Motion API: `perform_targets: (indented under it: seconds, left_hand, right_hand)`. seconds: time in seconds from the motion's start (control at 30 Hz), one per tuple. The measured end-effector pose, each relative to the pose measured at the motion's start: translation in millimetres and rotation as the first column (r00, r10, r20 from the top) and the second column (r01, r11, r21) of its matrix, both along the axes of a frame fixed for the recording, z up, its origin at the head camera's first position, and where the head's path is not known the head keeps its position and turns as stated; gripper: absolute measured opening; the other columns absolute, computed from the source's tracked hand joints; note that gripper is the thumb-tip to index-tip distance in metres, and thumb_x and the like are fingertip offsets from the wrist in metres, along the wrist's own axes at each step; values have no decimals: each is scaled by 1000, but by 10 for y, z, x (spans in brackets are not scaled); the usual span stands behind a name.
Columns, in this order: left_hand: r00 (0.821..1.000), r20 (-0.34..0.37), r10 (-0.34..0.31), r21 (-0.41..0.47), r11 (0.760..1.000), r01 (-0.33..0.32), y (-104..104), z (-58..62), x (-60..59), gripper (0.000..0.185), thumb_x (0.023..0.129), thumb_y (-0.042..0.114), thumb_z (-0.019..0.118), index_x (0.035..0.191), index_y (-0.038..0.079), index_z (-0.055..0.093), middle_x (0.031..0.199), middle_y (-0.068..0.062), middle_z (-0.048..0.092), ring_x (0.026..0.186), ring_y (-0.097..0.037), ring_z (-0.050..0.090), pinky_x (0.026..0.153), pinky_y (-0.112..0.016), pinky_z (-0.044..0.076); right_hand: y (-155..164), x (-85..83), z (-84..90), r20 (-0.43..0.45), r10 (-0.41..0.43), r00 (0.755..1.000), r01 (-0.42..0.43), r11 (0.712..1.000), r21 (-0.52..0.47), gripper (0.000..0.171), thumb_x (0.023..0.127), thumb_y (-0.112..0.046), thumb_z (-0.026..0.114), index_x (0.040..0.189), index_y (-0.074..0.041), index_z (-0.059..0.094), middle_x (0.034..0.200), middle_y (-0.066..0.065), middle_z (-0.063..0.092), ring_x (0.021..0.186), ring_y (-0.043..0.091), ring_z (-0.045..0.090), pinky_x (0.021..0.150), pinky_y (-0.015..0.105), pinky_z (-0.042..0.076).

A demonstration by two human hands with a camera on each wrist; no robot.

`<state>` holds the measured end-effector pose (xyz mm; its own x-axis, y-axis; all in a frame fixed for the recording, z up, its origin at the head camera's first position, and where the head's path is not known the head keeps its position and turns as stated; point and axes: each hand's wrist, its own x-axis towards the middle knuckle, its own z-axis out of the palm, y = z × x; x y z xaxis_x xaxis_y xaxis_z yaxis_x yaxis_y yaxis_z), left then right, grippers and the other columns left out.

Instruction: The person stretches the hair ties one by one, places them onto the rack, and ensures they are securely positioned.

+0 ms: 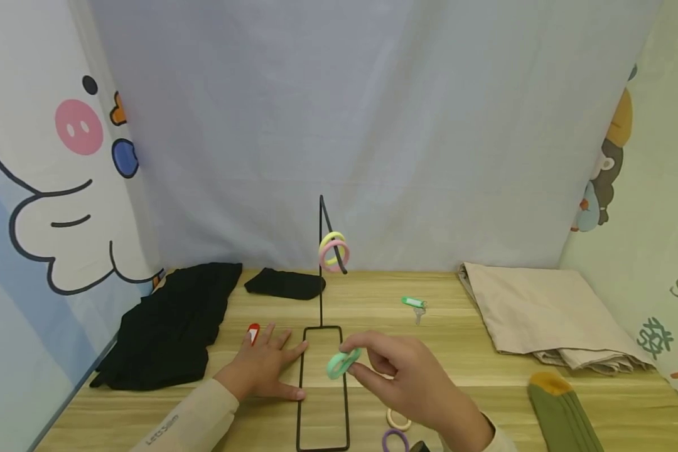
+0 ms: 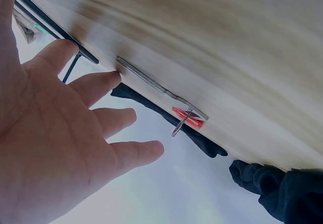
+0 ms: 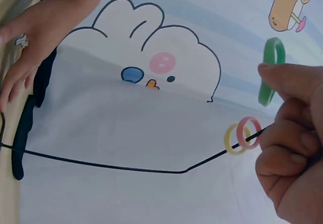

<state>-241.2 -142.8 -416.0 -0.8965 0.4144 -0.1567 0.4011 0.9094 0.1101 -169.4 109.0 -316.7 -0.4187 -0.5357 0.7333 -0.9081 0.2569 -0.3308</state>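
Observation:
My left hand (image 1: 264, 367) lies palm down on the table with fingers spread. Its thumb and index finger reach the left rail of the black wire stand's base (image 1: 299, 414). Between thumb and forefinger, my right hand (image 1: 403, 376) pinches a mint-green ring (image 1: 341, 363), held above the base. Two rings, one yellow (image 1: 331, 235) and one pink (image 1: 334, 270), hang on the stand's upper arm, which slopes toward me. A red key tag (image 1: 253, 333) shows just beyond the left fingers; the left wrist view shows a metal key (image 2: 156, 85) by it.
Black cloth (image 1: 169, 326) lies at the left, a smaller black piece (image 1: 285, 284) behind the stand. A green key tag (image 1: 414, 302) with a key, folded beige fabric (image 1: 533, 307) and a green sock (image 1: 565, 411) are at right. Cream (image 1: 390, 420) and purple (image 1: 395, 432) rings lie near my right wrist.

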Motion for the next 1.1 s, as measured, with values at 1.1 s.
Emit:
perform_targets:
  seconds: [1.1]
  left_hand:
    - [1000, 12, 12, -17, 1000, -12, -19, -39, -36, 92, 65, 80, 52, 143, 35, 34, 150, -11, 31, 139, -43, 16, 99, -71, 18]
  right_hand:
    - [-75, -456, -137, 99, -363, 926, 374, 919, -127, 52, 79, -7, 72, 126, -3, 50, 55, -13, 22, 49, -5, 14, 44, 14, 20]
